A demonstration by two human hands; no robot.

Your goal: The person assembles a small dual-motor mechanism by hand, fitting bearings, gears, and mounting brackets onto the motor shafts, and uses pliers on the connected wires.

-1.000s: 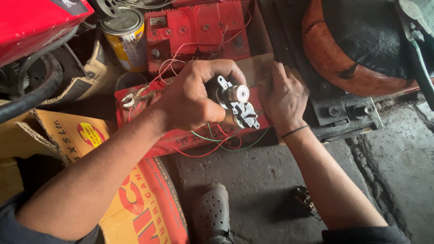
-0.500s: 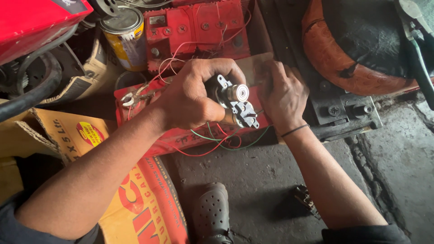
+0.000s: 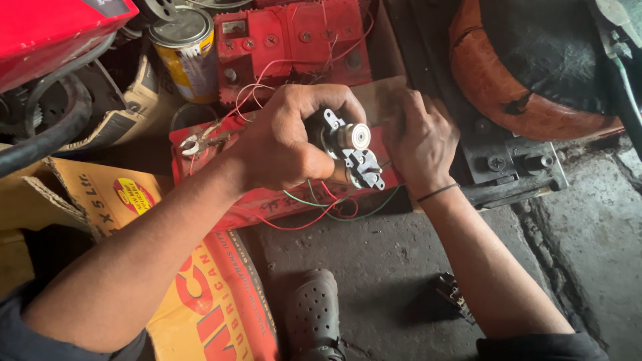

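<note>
My left hand (image 3: 287, 144) grips a small metal motor part (image 3: 351, 150) with a round silver end and a bracket, held above a red battery (image 3: 267, 200). Red and green wires (image 3: 321, 210) trail from the part down over the battery's front. My right hand (image 3: 421, 144) rests palm down just right of the part, on a brownish flat sheet (image 3: 381, 97) lying over the battery; its fingers are curled and I cannot tell what they pinch. A black band circles that wrist.
A second red battery (image 3: 294, 40) sits behind, a yellow tin can (image 3: 184, 50) to its left. Pliers (image 3: 197, 142) lie on the near battery. Flattened cardboard (image 3: 134, 200) covers the left floor. A grey clog (image 3: 314, 314) and a small black part (image 3: 455, 294) lie on concrete. An orange-rimmed tyre (image 3: 528, 73) is at right.
</note>
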